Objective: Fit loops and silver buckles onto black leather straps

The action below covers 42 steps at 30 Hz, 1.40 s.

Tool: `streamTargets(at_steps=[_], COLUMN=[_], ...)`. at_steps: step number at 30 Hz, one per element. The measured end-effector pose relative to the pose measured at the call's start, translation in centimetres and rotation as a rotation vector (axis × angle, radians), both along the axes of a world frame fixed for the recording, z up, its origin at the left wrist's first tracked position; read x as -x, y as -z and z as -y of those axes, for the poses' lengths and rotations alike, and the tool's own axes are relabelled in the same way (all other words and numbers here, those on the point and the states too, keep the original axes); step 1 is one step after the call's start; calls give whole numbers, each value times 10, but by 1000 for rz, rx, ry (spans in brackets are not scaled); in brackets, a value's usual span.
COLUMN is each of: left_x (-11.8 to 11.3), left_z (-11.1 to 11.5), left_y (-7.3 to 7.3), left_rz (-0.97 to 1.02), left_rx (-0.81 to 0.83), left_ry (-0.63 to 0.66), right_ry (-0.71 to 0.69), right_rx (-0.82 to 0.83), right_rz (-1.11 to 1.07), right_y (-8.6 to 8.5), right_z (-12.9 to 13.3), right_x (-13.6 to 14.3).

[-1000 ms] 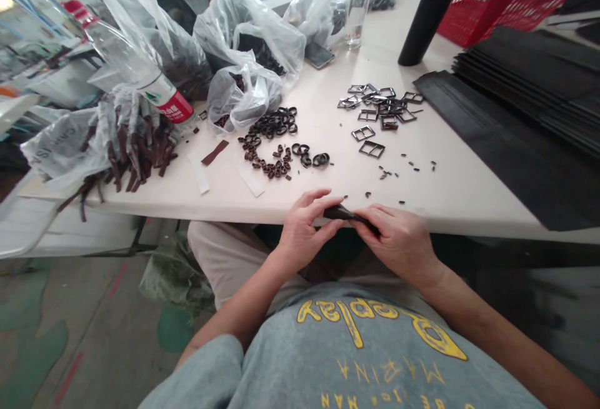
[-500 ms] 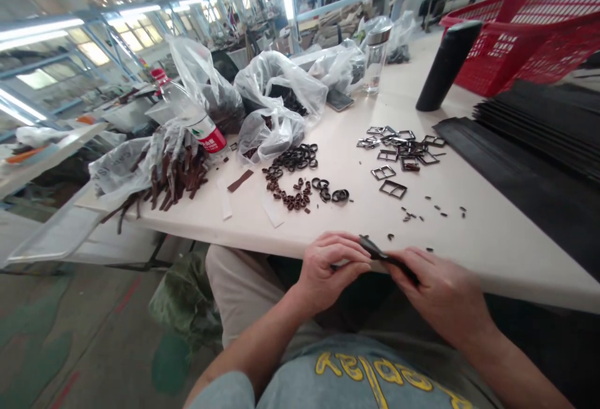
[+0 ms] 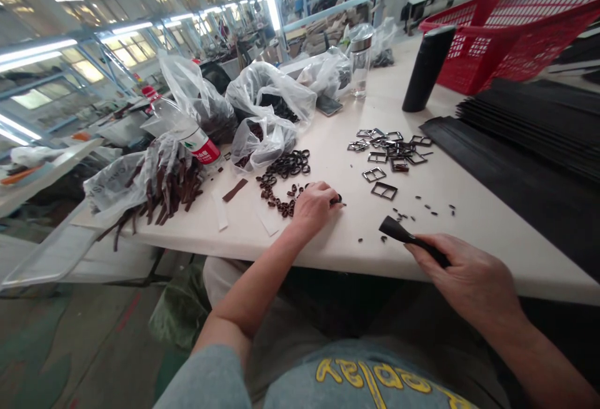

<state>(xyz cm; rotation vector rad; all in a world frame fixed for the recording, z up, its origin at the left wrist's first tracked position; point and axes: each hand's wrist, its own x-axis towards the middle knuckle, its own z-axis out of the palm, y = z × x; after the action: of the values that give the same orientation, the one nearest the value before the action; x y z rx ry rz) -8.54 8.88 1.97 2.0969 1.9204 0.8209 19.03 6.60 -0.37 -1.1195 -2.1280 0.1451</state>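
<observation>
**Left hand among the loops, right hand on the strap**

Well to the left of the hands, a clear bag (image 3: pixel 122 181) spilled dark brown leather strips (image 3: pixel 173 187) onto the table (image 3: pixel 469 209), with a red-labelled bottle (image 3: pixel 187 134) lying just behind them. Nearer the left hand, more plastic bags (image 3: pixel 267 115) stood open beside a scatter of dark leather loops (image 3: pixel 284 168).

The left hand (image 3: pixel 315 206) lay on the table at the near edge of that scatter, fingers curled and pinching one small loop (image 3: pixel 335 198) at its tips. These loops looked light and small, easy to flick away, so a fingertip pinch across the ring seemed the right hold.

Between the hands and beyond them lay metal buckles (image 3: pixel 389 152) and tiny dark bits (image 3: pixel 422 209).

The right hand (image 3: pixel 469 277) rested at the table's near edge, closed on a black strap (image 3: pixel 407 237) whose flared free end pointed toward the left hand. The strap looked light and pliable yet firm enough to hold its line; gripping just behind the tip would steady it best.

Right of that hand lay stacked black sheets (image 3: pixel 529 140), a black flask (image 3: pixel 426 68) and a red basket (image 3: pixel 506 34).
</observation>
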Motion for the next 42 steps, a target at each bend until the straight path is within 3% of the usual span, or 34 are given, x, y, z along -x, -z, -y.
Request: streamTargets(at_steps=[4, 9, 12, 15, 20, 25, 30, 42], left_x=[7, 20, 22, 12, -26, -54, -58, -56], left_z=[-13, -16, -17, -12, 14, 31, 31, 51], left_y=[5, 11, 14, 12, 2, 1, -1, -7], left_rz=[39, 620, 829, 973, 1516, 1598, 1668, 1632], left_rx=[28, -17, 3, 55, 253, 318, 352, 719], left_ry=[-41, -171, -203, -199, -184, -182, -158, 269], right_ry=[21, 71, 86, 90, 96, 41, -61, -443], right_rx=[21, 8, 7, -3, -48, -92, -126, 84], right_rz=[-5, -8, -16, -43, -81, -56, -8, -138], right_y=[2, 4, 3, -1, -14, -23, -25, -34], right_z=[-2, -8, -12, -16, -18, -12, 0, 20], right_x=[0, 7, 15, 24, 39, 47, 45, 15])
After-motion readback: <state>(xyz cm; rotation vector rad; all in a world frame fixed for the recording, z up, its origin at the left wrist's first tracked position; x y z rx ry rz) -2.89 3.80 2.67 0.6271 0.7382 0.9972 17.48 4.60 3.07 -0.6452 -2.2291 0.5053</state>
